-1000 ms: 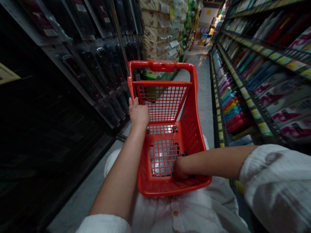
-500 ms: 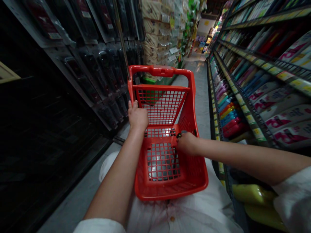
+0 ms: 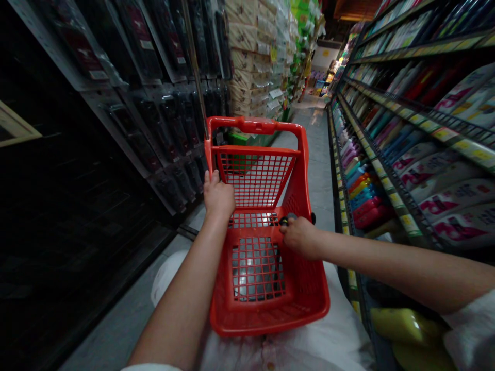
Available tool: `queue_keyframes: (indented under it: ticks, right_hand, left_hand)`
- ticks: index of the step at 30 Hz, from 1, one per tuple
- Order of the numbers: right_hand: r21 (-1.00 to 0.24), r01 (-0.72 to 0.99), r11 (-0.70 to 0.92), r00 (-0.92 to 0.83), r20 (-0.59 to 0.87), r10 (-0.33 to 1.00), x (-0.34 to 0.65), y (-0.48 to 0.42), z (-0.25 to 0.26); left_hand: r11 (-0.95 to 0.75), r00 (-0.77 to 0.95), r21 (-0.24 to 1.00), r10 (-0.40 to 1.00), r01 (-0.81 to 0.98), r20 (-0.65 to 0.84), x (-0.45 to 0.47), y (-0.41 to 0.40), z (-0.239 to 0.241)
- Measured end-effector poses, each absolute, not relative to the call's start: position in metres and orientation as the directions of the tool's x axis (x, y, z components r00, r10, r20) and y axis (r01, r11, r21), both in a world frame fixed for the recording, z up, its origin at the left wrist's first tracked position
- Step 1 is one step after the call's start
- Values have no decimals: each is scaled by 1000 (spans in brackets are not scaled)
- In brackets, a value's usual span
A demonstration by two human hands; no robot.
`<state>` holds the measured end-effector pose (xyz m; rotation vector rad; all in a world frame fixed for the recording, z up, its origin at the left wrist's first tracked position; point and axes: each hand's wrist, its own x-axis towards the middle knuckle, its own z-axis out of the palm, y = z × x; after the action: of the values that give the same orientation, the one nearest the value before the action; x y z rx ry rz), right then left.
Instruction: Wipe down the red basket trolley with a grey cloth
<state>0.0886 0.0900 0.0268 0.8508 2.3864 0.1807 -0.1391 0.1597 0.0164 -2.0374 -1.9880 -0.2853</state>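
A red plastic shopping basket with grid panels stands tilted against my front, its open side facing me. My left hand is closed around the left rim of the basket, thumb side hidden. My right hand reaches inside, near the right wall. Its fingers are curled on a small dark round object, partly covered by the hand. No goods show inside the basket; grey floor tiles show through its grid.
Packaged goods hang on a rack at the left. Wrapped beige packs are stacked beyond the basket. Shelves of bottles and bags line the right side. A tiled aisle runs ahead. A thin metal rod rises at the basket's far left corner.
The basket and both hands sit slightly lower in view as the camera tilts up. My right hand is less blurred and shows more of the dark object. My left hand keeps its hold.
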Motion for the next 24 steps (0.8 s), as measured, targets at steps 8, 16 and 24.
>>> queue_keyframes:
  ticks: [8,16,24]
  right_hand:
    - [494,654,573,-597,-129,792,99,153,53]
    - [415,650,636,-586,-258,768,93,128,46]
    - [563,735,377,-517,105,850,96,227,86]
  left_hand:
    - [3,23,-74,939,997,343,-139,159,18]
    - [9,8,-50,941,999,338,-136,152,24]
    - [53,-1,-140,939,989,345,-135,147,23]
